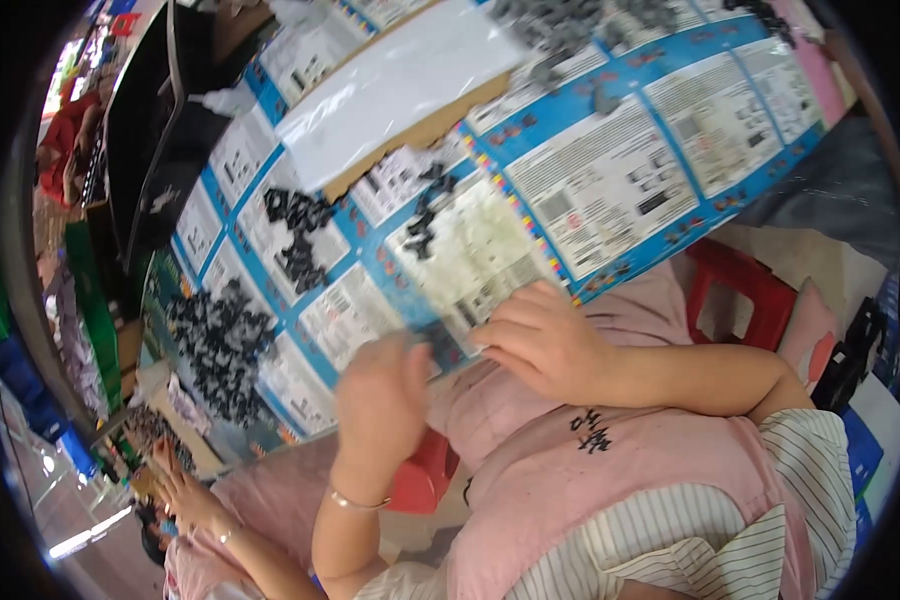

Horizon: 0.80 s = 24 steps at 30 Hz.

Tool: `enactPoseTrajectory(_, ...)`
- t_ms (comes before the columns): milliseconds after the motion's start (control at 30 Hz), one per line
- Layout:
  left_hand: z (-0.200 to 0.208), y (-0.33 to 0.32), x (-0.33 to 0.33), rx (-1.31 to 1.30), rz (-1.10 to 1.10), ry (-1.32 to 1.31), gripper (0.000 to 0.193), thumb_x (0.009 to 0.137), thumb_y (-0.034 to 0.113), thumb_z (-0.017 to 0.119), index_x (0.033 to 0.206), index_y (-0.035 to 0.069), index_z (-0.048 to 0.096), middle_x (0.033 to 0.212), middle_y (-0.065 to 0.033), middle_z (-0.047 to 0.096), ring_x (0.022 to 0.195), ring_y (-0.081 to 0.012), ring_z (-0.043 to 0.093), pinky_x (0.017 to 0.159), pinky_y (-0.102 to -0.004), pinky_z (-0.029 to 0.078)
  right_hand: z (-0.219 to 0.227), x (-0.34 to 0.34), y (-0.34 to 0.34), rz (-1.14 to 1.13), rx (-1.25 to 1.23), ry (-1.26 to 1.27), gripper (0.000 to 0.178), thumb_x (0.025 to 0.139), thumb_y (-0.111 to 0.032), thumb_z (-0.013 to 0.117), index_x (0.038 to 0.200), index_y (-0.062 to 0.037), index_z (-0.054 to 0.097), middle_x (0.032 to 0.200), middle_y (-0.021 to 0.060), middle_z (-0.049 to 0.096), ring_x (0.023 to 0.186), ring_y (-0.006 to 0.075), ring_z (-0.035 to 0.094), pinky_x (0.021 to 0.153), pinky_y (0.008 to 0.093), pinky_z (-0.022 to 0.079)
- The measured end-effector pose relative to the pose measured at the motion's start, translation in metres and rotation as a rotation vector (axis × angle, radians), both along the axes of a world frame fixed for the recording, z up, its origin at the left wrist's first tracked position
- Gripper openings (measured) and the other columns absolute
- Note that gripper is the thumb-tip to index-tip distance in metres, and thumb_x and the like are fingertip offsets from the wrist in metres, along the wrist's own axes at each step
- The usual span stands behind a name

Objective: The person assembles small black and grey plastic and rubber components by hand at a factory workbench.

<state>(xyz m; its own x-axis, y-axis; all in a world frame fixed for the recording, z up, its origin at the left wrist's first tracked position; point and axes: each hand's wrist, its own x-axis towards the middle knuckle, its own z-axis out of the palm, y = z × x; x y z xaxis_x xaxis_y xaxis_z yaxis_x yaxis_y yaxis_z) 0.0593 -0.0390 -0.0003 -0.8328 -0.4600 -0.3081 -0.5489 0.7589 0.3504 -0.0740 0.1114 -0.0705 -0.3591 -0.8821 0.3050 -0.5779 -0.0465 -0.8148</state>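
At the near edge of the table, my right hand [542, 342] rests over the printed sheet [610, 190]. Its fingers are curled together, and whatever they may hold is hidden. Left of it, my left hand [378, 405] is raised by the same edge, smeared by motion, so its grip cannot be read. Beyond the hands lie small black plastic pieces: a loose string of them [425, 215] ahead, a cluster [302, 235] farther left, and a large heap [220, 350] at the left end.
A plastic-covered white sheet on cardboard [400, 90] lies across the table, with grey pieces [570, 30] beyond it. Red stools [740, 300] stand by the near side. At lower left, a co-worker's hand [185, 500] works over a pile of small parts [155, 430].
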Motion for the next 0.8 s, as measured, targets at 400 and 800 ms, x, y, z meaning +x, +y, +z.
enactPoseTrajectory(400,-0.018,-0.137,0.094,-0.859,0.446,0.060,0.030,0.098,0.023,0.048,0.108,-0.002,0.060,0.100,-0.0187,0.062,0.096,-0.0355,0.056,0.081,-0.0419,0.045,0.021,-0.111,-0.003,-0.547,0.044,-0.104,0.016,0.082,0.000,0.062,0.097,-0.0026,0.065,0.087,0.0077,0.059,0.076,0.0192,0.057,0.069,0.0309,0.046)
enactPoseTrajectory(800,-0.008,-0.002,-0.124,-0.152,-0.255,0.666,0.027,0.080,0.002,0.061,0.107,0.003,0.061,0.101,-0.0141,0.063,0.093,-0.0312,0.060,0.080,-0.0396,0.048,0.016,-0.134,0.025,-0.678,0.033,-0.194,0.015,0.085,0.003,0.060,0.098,-0.0012,0.066,0.087,0.0037,0.059,0.072,0.0105,0.054,0.067,0.0236,0.045)
